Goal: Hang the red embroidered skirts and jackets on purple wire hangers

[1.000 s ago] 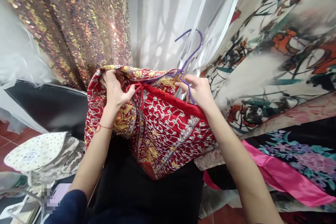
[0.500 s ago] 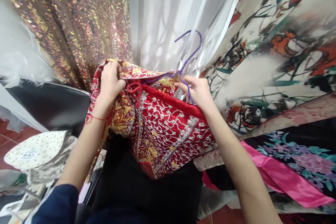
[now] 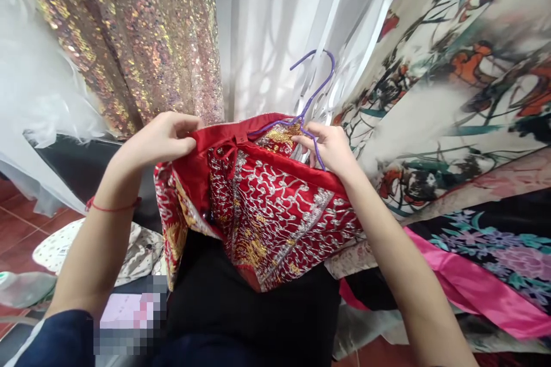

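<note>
- Compared with the frame half a second earlier, the left hand [image 3: 166,137] sits lower and farther left, its wrist turned; the garment's left edge is now folded outward, exposing plain lining.
- Red satin garment with silver and gold embroidery [image 3: 279,200]: held between the two hands in front of the person, its lower part over black cloth [image 3: 253,304] on the lap.
- Left hand: thumb and fingers pinch the upper edge of the smooth red satin lining [image 3: 198,175]. Thin red cord bracelet [image 3: 114,206] at the wrist.
- Right hand [image 3: 333,152]: fingers bent round the sloping arm of the slim purple hanger [image 3: 332,71], beside the red waistband; the thumb is hidden.
- Hanger: partly inside the garment's opening, hook upward before sheer white fabric [image 3: 267,40].
- Waistband: small red label [image 3: 241,140] near the middle; red cord bow [image 3: 227,153] just below.
- Surroundings: gold sequinned cloth [image 3: 172,28] at upper left; cream cloth with orange and green painted motifs [image 3: 477,92] at right; glossy pink satin band [image 3: 465,287] below it.
</note>
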### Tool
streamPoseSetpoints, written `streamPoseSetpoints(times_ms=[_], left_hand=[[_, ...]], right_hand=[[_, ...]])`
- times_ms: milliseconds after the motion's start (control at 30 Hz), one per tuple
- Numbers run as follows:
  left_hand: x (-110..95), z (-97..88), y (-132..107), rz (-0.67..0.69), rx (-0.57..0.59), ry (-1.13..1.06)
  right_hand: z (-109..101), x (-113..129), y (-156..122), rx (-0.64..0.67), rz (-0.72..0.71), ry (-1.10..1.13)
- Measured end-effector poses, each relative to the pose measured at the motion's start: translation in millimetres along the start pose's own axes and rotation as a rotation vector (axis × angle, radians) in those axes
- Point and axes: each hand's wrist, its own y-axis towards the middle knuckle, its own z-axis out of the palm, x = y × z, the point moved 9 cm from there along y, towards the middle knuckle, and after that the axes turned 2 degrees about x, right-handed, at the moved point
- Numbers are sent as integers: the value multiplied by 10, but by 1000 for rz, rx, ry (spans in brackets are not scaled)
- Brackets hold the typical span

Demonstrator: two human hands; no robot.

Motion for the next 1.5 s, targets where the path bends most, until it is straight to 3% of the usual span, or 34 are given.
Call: streamPoseSetpoints(times_ms=[67, 167, 233, 267, 367, 467, 567, 700, 767, 867, 967, 1100, 1233, 1433, 1500], left_hand=[[-282, 154, -49, 82, 6, 68], [-605, 258, 23, 210, -200, 249], [-687, 335, 175, 270, -328, 354], [-674, 413, 294, 283, -321, 388], [-470, 709, 704, 231, -78, 408], [-296, 748, 886, 121, 32, 444], [-336, 646, 796, 90, 61, 438], [-522, 642, 598, 83, 237, 261], [-606, 614, 636, 68, 223, 241], [-726, 640, 865, 84, 159, 214], [-899, 867, 1095, 206, 258, 93], [-1059, 1045, 1210, 316, 313, 49], [-1102, 1092, 1171, 356, 232, -1], [-1053, 1045, 1129, 403, -110, -3], [-1040, 1051, 1127, 409, -145, -13]], right_hand=[[-18, -15, -5, 6, 9, 26], [-62, -28, -24, 20, 15, 32], [-78, -40, -48, 42, 26, 23], [-76, -52, -63, 60, 38, 21], [-30, -92, -115, 133, 77, 17], [22, -99, -157, 220, 96, 27], [49, -35, -189, 346, 96, 42], [26, 81, -251, 540, 88, 121], [-42, 90, -278, 556, 101, 182], [-171, -1, -348, 488, 186, 258], [-321, -101, -455, 370, 257, 299], [-644, -155, -487, 85, 188, 210], [-801, -315, -431, -157, 150, 116], [-649, -374, -409, -234, 118, -143], [-550, -334, -405, -186, 133, -144]])
